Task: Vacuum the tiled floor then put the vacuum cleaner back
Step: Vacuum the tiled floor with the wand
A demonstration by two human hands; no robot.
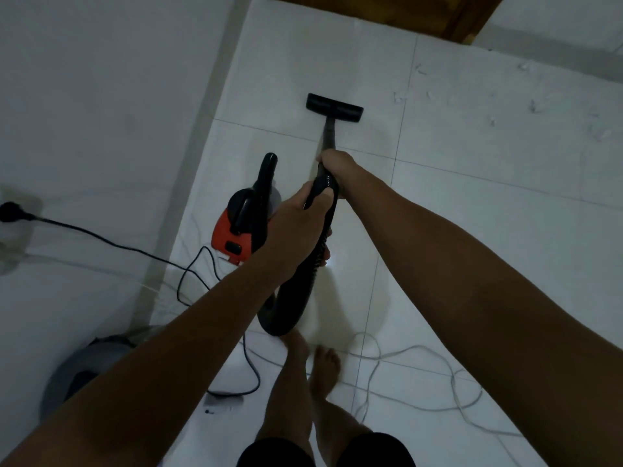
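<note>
The black floor nozzle (334,107) lies flat on the white tiled floor (472,214) ahead of me, on a black wand (328,134). My right hand (337,166) grips the wand's upper end. Just behind it, my left hand (296,227) grips the ribbed black hose (300,291), which loops down toward my feet. The red and black vacuum cleaner body (241,220) sits on the floor left of my hands, close to the wall.
A white wall (101,112) runs along the left with a plug in a socket (11,210); a black cord (188,274) trails from it. A white cable (438,375) loops on the floor lower right. Scraps of debris (532,106) lie upper right. A grey round object (84,369) sits lower left.
</note>
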